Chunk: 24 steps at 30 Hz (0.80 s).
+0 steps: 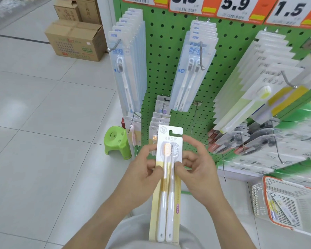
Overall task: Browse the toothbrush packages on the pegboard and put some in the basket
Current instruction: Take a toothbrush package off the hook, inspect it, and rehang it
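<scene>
both hands hold one flat white-and-yellow card package of two toothbrushes [166, 177] upright in front of the person, low before the green perforated metal pegboard [162, 56]. the left hand [143, 169] pinches the package's left edge with thumb on the front and fingers curled behind; the right hand [197, 168] pinches the right edge the same way, its thumb pressing the clear blister just below the brush heads. inside the package an orange-bristled brush sits left of a white-bristled one, handles pointing down toward the person's lap.

on the pegboard, a row of pale blue single-toothbrush packages [127, 65] hangs from a hook at the left, and a row of pale blue twin-brush packages [194, 69] hangs near the middle. a thick row of white and lime packages [255, 83] hangs to the right. white and orange price tags [235, 6] run along the top.

the white plastic shopping basket with an orange rim [258, 194] rests on the floor at the lower right, well apart from the hands, with a package or two already lying in it. a small green plastic stool [117, 142] stands on the tiled floor beside the display, and brown cardboard boxes [75, 40] are stacked further back.
</scene>
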Available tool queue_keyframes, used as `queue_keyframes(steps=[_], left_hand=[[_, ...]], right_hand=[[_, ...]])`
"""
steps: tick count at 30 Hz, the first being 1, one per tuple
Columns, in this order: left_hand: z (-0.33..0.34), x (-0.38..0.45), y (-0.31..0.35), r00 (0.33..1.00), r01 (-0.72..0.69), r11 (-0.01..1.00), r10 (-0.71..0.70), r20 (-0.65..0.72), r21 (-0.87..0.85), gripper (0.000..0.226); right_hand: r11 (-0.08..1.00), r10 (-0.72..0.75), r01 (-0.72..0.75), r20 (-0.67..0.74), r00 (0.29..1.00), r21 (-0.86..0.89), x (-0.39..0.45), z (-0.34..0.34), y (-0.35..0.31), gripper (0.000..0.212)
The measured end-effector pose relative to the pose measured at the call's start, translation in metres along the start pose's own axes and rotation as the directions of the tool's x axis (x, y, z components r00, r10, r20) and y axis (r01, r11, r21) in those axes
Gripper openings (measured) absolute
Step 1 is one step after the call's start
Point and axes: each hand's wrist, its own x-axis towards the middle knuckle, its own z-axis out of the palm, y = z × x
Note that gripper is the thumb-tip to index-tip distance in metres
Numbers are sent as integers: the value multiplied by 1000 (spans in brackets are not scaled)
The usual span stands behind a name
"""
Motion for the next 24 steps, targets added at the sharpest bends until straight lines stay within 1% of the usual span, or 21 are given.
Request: queue_keyframes(steps=[2,4,8,11,14,17,19,21,24], left_hand=[[0,1,1,1000,1,1000,-2,-23,-31,32],[-1,2,3,1000,-1,999,0,-29,-46,26],[-2,1,6,1000,17,998,-18,-25,-54,33],[1,2,7,993,25,998,-32,-110,-62,29],[3,3,6,982,34,996,-49,-183,-85,26],[-3,7,3,947,43,997,-62,-316,-66,25],[-9,10,0,925,55,996,-76,-372,-69,26],[-12,9,1,938,70,995,-92,-336,-77,28],[-15,5,4,960,115,991,-128,-251,-64,32]], right_hand=[[1000,-8,8,23,1000,2,0,1,-2,68],[1000,-11,11,66,998,3,-1,0,-2,71],[999,-39,40,61,997,-10,-5,2,-1,64],[998,-56,56,66,996,6,-7,6,-2,60],[999,-46,47,103,994,-10,-7,9,0,62],[995,48,-37,120,992,-95,-10,13,6,60],[991,98,-81,168,981,-103,-12,16,10,46],[995,86,-78,151,985,-56,-12,17,12,33],[998,56,-56,63,996,-8,-13,19,13,33]])
